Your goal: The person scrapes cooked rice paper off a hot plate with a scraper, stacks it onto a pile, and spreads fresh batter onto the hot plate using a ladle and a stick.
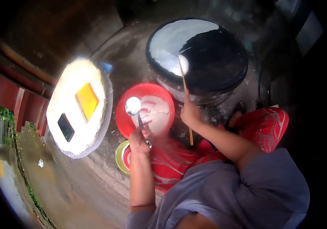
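Note:
My left hand point(139, 140) is closed round the handle of a metal ladle point(133, 106), whose bowl is over a red basin point(122, 119) holding pale batter point(159, 114). My right hand point(191, 113) grips a thin wooden stick with a rounded white spreader point(184, 65) at its far end. That spreader rests on a large round black griddle point(219, 63), at the edge of a white batter layer point(171, 34). The layer covers the griddle's left and upper part; the rest of the surface shows black.
Left of the basin stands a round, brightly lit white surface point(69, 103) bearing a yellow object point(87, 101) and a dark phone-like object point(66, 127). A green bowl point(120, 158) sits below the basin. My red patterned clothing and a foot are near the griddle.

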Motion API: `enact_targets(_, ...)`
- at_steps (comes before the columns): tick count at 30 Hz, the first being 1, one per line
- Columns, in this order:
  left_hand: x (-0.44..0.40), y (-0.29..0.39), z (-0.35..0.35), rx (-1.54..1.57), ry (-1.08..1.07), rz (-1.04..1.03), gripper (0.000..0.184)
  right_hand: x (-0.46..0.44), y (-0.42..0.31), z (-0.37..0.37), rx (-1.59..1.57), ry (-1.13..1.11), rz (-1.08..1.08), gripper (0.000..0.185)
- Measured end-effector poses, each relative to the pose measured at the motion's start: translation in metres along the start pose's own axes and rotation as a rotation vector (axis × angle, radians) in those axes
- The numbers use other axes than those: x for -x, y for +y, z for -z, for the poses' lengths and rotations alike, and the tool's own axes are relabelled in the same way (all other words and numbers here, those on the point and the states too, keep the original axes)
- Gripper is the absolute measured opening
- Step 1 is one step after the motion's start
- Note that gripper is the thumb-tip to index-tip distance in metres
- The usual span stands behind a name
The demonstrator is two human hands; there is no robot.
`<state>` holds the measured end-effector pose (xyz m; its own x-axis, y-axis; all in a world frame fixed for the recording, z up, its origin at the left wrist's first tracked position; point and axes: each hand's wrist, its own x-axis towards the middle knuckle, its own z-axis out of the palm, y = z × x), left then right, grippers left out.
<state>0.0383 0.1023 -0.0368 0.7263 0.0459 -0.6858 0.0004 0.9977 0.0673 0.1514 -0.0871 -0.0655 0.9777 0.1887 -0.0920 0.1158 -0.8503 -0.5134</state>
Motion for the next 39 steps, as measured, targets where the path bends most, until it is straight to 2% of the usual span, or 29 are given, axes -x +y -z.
enact_targets(2,-0.003,0.0,-0.001,0.003,-0.009,-0.006,0.034,0.027,-0.008,0.019,-0.016,-0.12,-0.028,0.08)
enact_targets(3,-0.003,-0.001,0.001,0.003,-0.007,-0.017,0.033,0.024,-0.012,0.012,-0.003,-0.113,0.036,0.079)
enact_targets(5,-0.002,-0.004,-0.003,-0.017,0.016,-0.028,0.033,-0.004,0.002,-0.042,0.108,0.047,0.19,0.078)
enact_targets(7,0.0,-0.011,-0.01,-0.169,0.136,-0.19,0.033,-0.021,0.001,-0.029,0.041,-0.037,0.011,0.077)
enact_targets(8,-0.002,-0.01,-0.007,-0.141,0.122,-0.199,0.028,-0.019,0.016,-0.029,0.025,0.101,0.027,0.077)
enact_targets(9,-0.003,-0.007,-0.002,-0.147,0.119,-0.195,0.028,-0.005,0.025,-0.016,0.01,0.103,0.031,0.077)
enact_targets(11,-0.006,0.002,0.005,-0.022,0.04,-0.033,0.022,0.025,0.034,0.013,-0.032,0.017,-0.048,0.079)
enact_targets(13,-0.005,-0.001,0.0,-0.021,0.06,-0.061,0.018,0.037,0.032,0.019,-0.033,0.042,0.001,0.08)
enact_targets(15,-0.003,-0.004,-0.003,-0.077,0.083,-0.115,0.019,0.032,0.023,0.004,0.091,-0.063,0.088,0.08)
enact_targets(17,-0.006,-0.002,0.001,-0.087,0.057,-0.104,0.019,0.011,0.036,-0.02,0.143,-0.006,0.151,0.078)
enact_targets(19,-0.011,0.004,0.006,-0.118,0.065,-0.087,0.02,0.001,0.053,-0.011,0.045,0.068,0.005,0.078)
enact_targets(21,-0.009,0.007,0.008,-0.099,0.065,-0.063,0.019,0.022,0.068,0.011,0.046,0.12,0.011,0.078)
enact_targets(24,-0.012,0.001,0.001,-0.068,0.082,-0.058,0.017,0.05,0.056,0.05,0.141,-0.094,-0.09,0.072)
enact_targets(25,-0.01,0.0,0.0,-0.072,0.109,-0.086,0.016,0.047,0.06,0.039,0.139,-0.098,-0.096,0.072)
enact_targets(27,-0.011,0.0,-0.001,-0.061,0.086,-0.076,0.013,0.032,0.074,0.01,0.19,-0.039,0.255,0.07)
enact_targets(28,-0.014,0.002,0.001,-0.094,0.073,-0.069,0.012,0.026,0.07,0.023,0.216,-0.117,0.159,0.068)
enact_targets(29,-0.015,0.005,0.003,-0.126,0.059,-0.061,0.01,0.016,0.089,0.014,0.211,0.04,0.1,0.074)
enact_targets(31,-0.016,0.007,0.005,-0.152,0.06,-0.079,0.01,0.022,0.115,0.039,0.169,0.15,0.114,0.075)
enact_targets(32,-0.018,0.004,0.004,-0.167,0.061,-0.095,0.009,0.026,0.12,0.054,0.234,0.0,0.014,0.072)
enact_targets(33,-0.017,0.001,0.0,-0.168,0.057,-0.086,0.009,0.029,0.124,0.057,0.239,0.005,0.008,0.072)
enact_targets(35,-0.011,-0.002,-0.008,-0.094,0.111,-0.08,0.009,0.039,0.124,0.055,0.311,0.107,0.017,0.076)
enact_targets(36,-0.014,-0.002,-0.009,-0.067,0.144,-0.062,0.021,0.039,0.123,0.049,0.31,0.082,0.1,0.075)
enact_targets(37,-0.014,-0.002,-0.009,-0.072,0.149,-0.062,0.021,0.037,0.129,0.045,0.305,0.08,0.095,0.075)
enact_targets(39,-0.014,-0.002,-0.01,-0.092,0.116,-0.055,0.019,0.025,0.146,0.043,0.308,0.071,0.27,0.072)
